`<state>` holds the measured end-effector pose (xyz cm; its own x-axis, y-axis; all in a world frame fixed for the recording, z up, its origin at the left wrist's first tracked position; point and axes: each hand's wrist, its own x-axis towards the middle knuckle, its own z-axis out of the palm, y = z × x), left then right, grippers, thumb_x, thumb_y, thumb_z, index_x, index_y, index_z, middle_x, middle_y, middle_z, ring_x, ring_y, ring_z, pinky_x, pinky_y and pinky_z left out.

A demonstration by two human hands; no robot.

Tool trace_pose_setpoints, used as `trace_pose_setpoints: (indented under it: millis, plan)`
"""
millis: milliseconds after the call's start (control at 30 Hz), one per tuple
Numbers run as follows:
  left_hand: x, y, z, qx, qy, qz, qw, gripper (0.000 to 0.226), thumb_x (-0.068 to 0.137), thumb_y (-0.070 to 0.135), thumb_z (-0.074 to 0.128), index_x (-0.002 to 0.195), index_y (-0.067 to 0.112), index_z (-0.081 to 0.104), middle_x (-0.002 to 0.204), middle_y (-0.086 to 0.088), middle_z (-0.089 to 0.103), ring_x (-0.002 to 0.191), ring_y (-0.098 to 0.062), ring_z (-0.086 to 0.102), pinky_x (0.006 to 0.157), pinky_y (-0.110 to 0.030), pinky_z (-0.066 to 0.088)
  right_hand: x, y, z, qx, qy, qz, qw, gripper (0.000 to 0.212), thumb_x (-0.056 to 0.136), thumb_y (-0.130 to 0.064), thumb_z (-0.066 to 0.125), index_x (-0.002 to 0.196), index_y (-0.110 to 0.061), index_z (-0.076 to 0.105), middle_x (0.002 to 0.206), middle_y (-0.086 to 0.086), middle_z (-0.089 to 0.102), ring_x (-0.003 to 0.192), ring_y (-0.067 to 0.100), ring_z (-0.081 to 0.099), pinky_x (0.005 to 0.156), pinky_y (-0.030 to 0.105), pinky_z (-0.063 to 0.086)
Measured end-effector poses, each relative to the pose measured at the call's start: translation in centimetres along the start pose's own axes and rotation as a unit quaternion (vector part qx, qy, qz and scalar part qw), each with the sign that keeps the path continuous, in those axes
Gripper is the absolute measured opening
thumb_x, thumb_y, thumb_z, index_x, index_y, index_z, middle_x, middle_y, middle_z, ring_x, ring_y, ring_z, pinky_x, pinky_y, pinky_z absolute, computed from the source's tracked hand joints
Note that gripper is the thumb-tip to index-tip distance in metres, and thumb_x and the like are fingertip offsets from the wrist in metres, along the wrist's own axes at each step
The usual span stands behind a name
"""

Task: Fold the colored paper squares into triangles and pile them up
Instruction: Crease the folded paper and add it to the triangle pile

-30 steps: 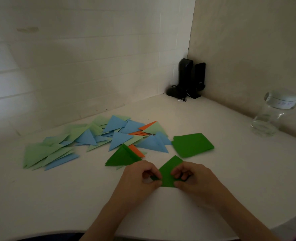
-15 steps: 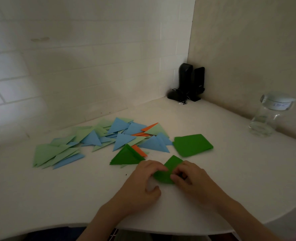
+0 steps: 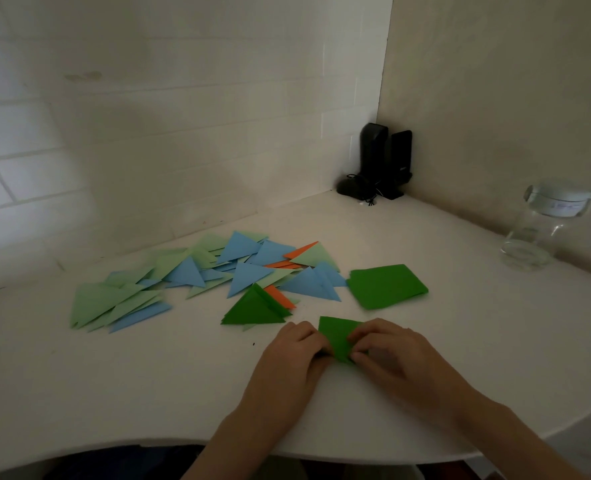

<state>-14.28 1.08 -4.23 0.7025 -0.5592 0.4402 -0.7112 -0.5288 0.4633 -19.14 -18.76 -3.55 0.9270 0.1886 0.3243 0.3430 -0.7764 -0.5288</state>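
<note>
Both hands work low in the frame, right of centre, on one dark green paper [image 3: 339,337] lying on the white worktop [image 3: 148,382]. The left hand [image 3: 294,355] presses its curled fingers down on the paper's left edge; the right hand [image 3: 387,351] pinches the right side. Both are thus clamped on the same sheet, close together, judged to be holding the halves aligned while the crease is flattened. The fold itself is partly hidden beneath the fingers.

A stack of unfolded green squares [image 3: 387,285] sits just above and to the right, within easy reach as the supply. Finished dark green triangles [image 3: 252,310] lie just left of the work, adjoining a loose spread of blue, pale green and orange triangles [image 3: 197,275] across the middle left. This spread is scattered rather than piled; stacking appears outstanding.
</note>
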Motion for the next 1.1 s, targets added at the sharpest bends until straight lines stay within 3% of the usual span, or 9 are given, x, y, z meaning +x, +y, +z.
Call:
trace_pose_setpoints:
  millis: [167,267,367,467,600,700,867,1100]
  plan:
    - [0.5,-0.2,0.2,-0.014,0.007,-0.078,0.997,0.024,0.081,0.039,0.069,0.084,0.017,0.06,0.09,0.008,0.046,0.089,-0.008,0.038,0.075,-0.012,0.03,-0.5,-0.4,0.3,-0.002,0.03,0.014,0.999,0.045,0.074,-0.069,0.056,0.078,-0.026,0.068,0.1,-0.021,0.059,0.092,-0.01,0.054,0.081,0.001,0.033]
    - [0.8,-0.2,-0.1,0.005,-0.002,-0.119,0.993,0.027,0.076,0.047,0.07,0.079,0.024,0.057,0.095,0.008,0.044,0.093,-0.008,0.033,0.075,-0.013,0.025,-0.2,-0.6,1.1,-0.003,0.081,0.055,0.995,0.035,0.074,-0.063,0.056,0.068,-0.029,0.063,0.092,-0.023,0.057,0.088,-0.007,0.054,0.078,0.011,0.04]
    - [1.1,-0.1,-0.2,0.026,-0.014,-0.15,0.988,0.033,0.075,0.053,0.068,0.087,0.023,0.066,0.098,0.006,0.041,0.096,-0.009,0.03,0.078,-0.018,0.024,0.1,-0.5,1.9,-0.021,0.111,0.083,0.99,0.032,0.073,-0.057,0.057,0.062,-0.028,0.06,0.087,-0.018,0.054,0.084,-0.001,0.052,0.076,0.005,0.035]
    - [1.3,0.2,-0.3,0.043,-0.036,-0.166,0.985,0.037,0.078,0.055,0.064,0.096,0.023,0.066,0.101,0.006,0.038,0.099,-0.008,0.027,0.08,-0.017,0.023,0.1,-0.3,2.2,-0.04,0.115,0.099,0.988,0.027,0.072,-0.046,0.071,0.059,-0.026,0.06,0.087,-0.014,0.052,0.084,0.002,0.049,0.077,0.004,0.033]
    - [1.4,0.3,-0.4,0.036,-0.044,-0.175,0.983,0.027,0.078,0.056,0.063,0.083,0.03,0.057,0.098,0.008,0.035,0.098,-0.007,0.025,0.081,-0.015,0.022,0.3,-0.4,2.4,-0.05,0.121,0.116,0.985,0.027,0.068,-0.036,0.079,0.057,-0.025,0.057,0.087,-0.011,0.051,0.085,0.004,0.049,0.075,0.011,0.034]
    - [1.5,0.0,-0.5,0.029,-0.056,-0.189,0.98,0.025,0.078,0.054,0.065,0.078,0.032,0.053,0.098,0.009,0.035,0.098,-0.006,0.027,0.081,-0.016,0.024,0.6,-0.6,2.3,-0.042,0.104,0.123,0.986,0.029,0.068,-0.036,0.078,0.06,-0.026,0.052,0.086,-0.009,0.048,0.084,0.007,0.05,0.074,0.019,0.039]
    - [1.8,-0.8,-0.9,-0.018,-0.051,-0.2,0.978,0.021,0.076,0.044,0.072,0.077,0.031,0.055,0.097,0.012,0.043,0.098,-0.005,0.034,0.073,-0.011,0.028,0.9,-0.3,1.6,-0.01,0.08,0.122,0.989,0.033,0.07,-0.034,0.078,0.071,-0.03,0.045,0.084,-0.012,0.045,0.08,0.001,0.045,0.067,0.01,0.032]
    - [1.4,-1.0,-1.2,-0.03,-0.04,-0.156,0.986,0.02,0.08,0.027,0.071,0.09,0.032,0.054,0.095,0.014,0.047,0.093,-0.005,0.042,0.075,-0.01,0.033,0.9,-0.3,0.2,0.048,0.035,0.129,0.99,0.031,0.073,-0.024,0.078,0.093,-0.032,0.055,0.095,-0.014,0.048,0.093,-0.005,0.044,0.075,0.003,0.033]
